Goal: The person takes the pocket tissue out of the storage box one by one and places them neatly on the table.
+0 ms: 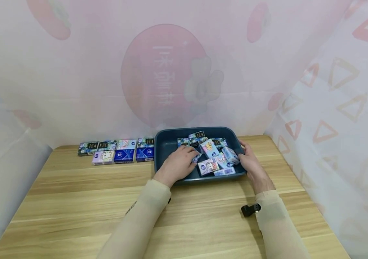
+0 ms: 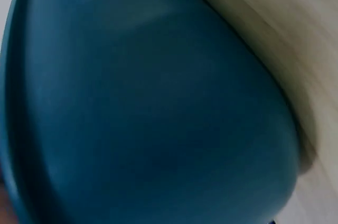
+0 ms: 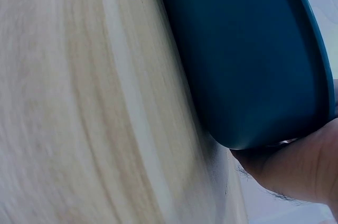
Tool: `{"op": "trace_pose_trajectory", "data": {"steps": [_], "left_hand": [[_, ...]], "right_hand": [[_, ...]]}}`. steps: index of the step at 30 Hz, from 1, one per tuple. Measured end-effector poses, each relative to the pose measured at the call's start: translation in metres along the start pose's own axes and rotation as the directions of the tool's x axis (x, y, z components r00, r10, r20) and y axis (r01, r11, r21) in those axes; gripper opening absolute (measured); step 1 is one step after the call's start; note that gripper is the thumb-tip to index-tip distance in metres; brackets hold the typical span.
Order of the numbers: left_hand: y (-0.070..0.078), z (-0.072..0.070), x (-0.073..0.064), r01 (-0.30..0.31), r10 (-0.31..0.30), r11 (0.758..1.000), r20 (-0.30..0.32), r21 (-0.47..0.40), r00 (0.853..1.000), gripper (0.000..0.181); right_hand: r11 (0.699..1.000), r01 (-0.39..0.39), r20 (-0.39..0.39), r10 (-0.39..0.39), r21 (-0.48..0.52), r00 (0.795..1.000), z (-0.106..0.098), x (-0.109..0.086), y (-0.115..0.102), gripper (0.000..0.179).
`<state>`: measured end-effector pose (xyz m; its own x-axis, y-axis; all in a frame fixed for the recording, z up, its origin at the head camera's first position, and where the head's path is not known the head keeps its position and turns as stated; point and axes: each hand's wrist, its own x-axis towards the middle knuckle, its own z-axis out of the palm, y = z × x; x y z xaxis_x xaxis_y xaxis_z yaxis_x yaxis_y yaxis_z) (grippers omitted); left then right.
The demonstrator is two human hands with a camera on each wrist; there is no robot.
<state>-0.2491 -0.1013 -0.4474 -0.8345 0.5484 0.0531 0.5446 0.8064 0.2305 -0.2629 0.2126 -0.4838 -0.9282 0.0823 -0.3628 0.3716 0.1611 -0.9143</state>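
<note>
Seven small boxes [image 1: 124,156] sit in two rows on the surface [image 1: 73,198], seemingly arranged already. The left hand [image 1: 178,163] pinches another box [image 1: 197,157] inside the tray [image 1: 167,142], where a jumbled pile [image 1: 209,148] remains; the right hand [image 1: 251,163] grips its right end.

Pale pink fabric backdrop [image 1: 96,72], far: column of characters in round pink print [image 1: 138,72]; top one 三, rest too faint. Small lilac-white box [image 1: 222,172], near right in dark-blue rectangular tray [image 1: 162,144]: barcode. Two blue boxes [image 1: 124,155] left of tray: round white logo, text illegible. Beige left sleeve [image 1: 138,216]: dark marking, unreadable.
</note>
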Motion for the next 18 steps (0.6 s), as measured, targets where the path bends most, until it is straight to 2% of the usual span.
{"op": "trace_pose_trajectory", "data": {"steps": [11,18], "left_hand": [[0.000,0.007,0.014,0.004,-0.005,0.999,0.030,0.046,1.000,0.044],[0.002,0.009,0.022,0.016,-0.018,0.999,0.054,0.041,0.998,0.045]], "right_hand": [[1.000,0.018,0.007,-0.018,0.005,1.000,0.000,0.000,0.000,0.081],[1.000,0.000,0.003,0.000,0.000,1.000,-0.001,0.000,0.000,0.081]]}}
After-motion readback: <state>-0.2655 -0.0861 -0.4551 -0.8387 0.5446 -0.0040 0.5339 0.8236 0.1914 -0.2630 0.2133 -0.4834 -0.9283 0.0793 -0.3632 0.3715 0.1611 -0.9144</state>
